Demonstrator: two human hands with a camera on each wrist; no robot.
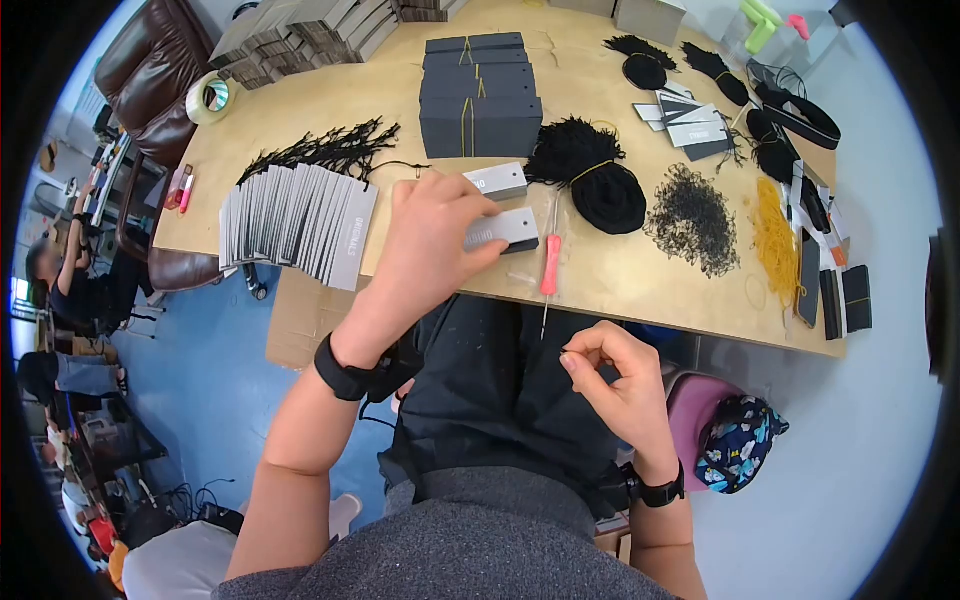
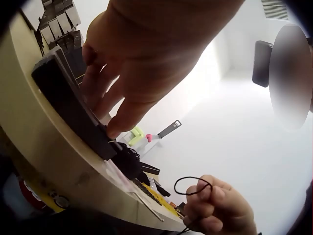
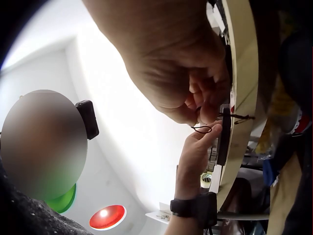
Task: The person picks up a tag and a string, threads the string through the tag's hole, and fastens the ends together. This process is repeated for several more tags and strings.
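Black cord in one hand, grey tags under the other

Nearest the body, the right hand [image 1: 622, 385] pinches a thin black cord [image 2: 190, 177] between thumb and fingertips, in the air short of the table [image 1: 615, 290]. Its loop stands clear of the fingers, probably so that it keeps its shape. A pink-handled tool [image 1: 551, 265] lies at the table edge, its metal shaft jutting toward the lap, perhaps for an easy pick-up.

Just beyond, the left hand [image 1: 430, 235] has thumb and fingers bent round a tag stack [image 1: 518, 228] on the table, seemingly to steady it while leaving the punched hole bare. A second stack [image 1: 508, 178] lies behind, hole facing the same way.

To the right come a black cord bundle [image 1: 608, 200] in a yellow band, a heap of black bits [image 1: 690, 220] too small to name, and yellow rubber bands [image 1: 776, 240]. To the left, fanned tags [image 1: 300, 220] overlap in a row, maybe to lift off singly. Farther back, yellow bands presumably keep the dark bundles [image 1: 480, 130] square.

The end tag of the fan reads "ORIGINALS"; the loose tags [image 1: 697, 128] at far right seem to carry the same word. The second stack shows only its beginning, and smaller print is unreadable
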